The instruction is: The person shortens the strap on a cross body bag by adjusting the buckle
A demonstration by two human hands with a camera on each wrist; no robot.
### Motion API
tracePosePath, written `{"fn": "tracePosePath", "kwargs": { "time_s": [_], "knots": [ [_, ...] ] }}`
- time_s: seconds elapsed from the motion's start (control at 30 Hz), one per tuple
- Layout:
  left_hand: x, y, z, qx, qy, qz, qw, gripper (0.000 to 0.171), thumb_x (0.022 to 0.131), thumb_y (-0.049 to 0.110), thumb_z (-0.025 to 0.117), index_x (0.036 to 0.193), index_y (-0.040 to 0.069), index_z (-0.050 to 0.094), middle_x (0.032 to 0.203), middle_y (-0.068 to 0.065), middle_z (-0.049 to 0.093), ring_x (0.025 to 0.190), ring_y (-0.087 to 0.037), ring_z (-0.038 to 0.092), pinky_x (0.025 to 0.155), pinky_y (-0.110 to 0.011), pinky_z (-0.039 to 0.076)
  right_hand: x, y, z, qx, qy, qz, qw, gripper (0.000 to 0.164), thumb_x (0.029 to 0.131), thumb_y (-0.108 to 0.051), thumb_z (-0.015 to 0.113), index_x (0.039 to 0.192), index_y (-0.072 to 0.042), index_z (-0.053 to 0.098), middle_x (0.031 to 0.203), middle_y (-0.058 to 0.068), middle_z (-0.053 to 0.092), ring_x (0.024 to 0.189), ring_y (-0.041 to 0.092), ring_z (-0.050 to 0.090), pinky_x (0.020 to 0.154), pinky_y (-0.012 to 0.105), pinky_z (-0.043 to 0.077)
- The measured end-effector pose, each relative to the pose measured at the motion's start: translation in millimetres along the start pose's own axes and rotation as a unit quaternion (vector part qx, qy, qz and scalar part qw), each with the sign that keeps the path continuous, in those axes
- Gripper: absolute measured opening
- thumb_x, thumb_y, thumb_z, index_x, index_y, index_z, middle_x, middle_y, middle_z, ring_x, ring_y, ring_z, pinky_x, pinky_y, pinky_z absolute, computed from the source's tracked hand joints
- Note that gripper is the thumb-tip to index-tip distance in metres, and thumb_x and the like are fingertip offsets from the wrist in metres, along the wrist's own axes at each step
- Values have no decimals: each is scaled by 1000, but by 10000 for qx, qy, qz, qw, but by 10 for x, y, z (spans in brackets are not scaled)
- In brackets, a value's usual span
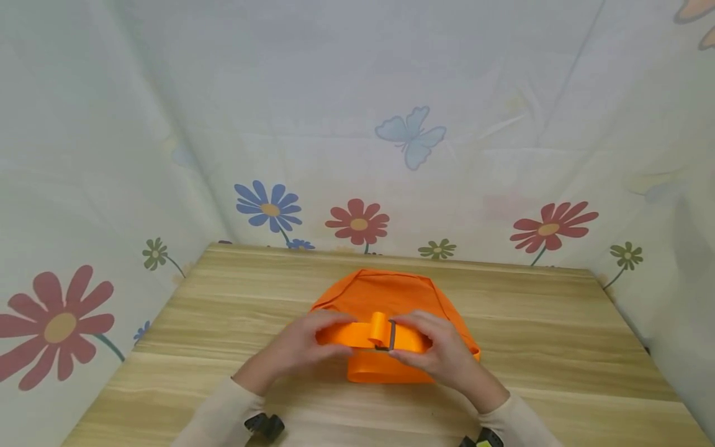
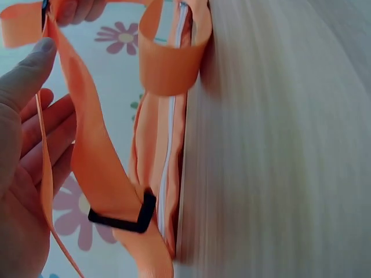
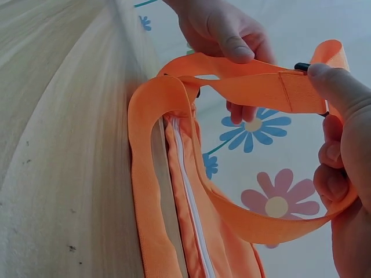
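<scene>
An orange fabric bag lies on the wooden table. Its orange strap is raised in front, with a short loop standing up in the middle. My left hand holds the strap from the left, its thumb pressing on the webbing. From the right, my right hand pinches a dark strap buckle between thumb and fingers. The left wrist view also has a black slider lower on the webbing. A white zipper runs along the bag's edge in the right wrist view.
The wooden table extends around the bag on both sides. A pale cloth wall printed with flowers and a butterfly rises behind the table and along its sides. Dark devices sit at both wrists.
</scene>
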State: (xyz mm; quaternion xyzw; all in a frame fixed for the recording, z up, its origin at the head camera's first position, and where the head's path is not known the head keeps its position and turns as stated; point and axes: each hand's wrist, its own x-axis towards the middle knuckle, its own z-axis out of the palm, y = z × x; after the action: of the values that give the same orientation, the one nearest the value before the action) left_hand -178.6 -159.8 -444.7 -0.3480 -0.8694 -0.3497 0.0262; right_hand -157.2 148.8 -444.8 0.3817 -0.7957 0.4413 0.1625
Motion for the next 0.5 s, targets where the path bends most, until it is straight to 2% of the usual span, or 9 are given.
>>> {"fn": "tracePosePath", "kwargs": {
  "time_s": [0.17, 0.4, 0.5],
  "knots": [
    [-64, -109, -56, 190, 145, 191, 9995, 51, 89, 28, 90, 135, 18, 73, 133, 3, 76, 118, -20, 70, 107, -45, 59, 0, 7, -2, -27, -9, 47, 10000, 49, 83, -9, 93, 128, -5, 74, 108, 5, 75, 86, 6, 62, 68, 24, 58],
    [-163, -245, -139, 418, 486, 509, 9966, 50, 85, 24, 93, 129, 12, 75, 130, -2, 78, 119, -26, 72, 106, -49, 59, -16, 41, -10, 30, 51, -82, 9999, 49, 83, -9, 93, 127, -5, 74, 106, 6, 75, 85, 7, 62, 66, 23, 57],
    [-202, -293, -176, 513, 473, 459, 9965, 51, 85, 25, 93, 131, 13, 75, 132, 0, 77, 122, -25, 71, 107, -50, 59, -30, 54, -11, 23, 92, -126, 9999, 49, 83, -10, 93, 127, -5, 74, 104, 5, 74, 84, 7, 61, 66, 23, 56]
  ]
}}
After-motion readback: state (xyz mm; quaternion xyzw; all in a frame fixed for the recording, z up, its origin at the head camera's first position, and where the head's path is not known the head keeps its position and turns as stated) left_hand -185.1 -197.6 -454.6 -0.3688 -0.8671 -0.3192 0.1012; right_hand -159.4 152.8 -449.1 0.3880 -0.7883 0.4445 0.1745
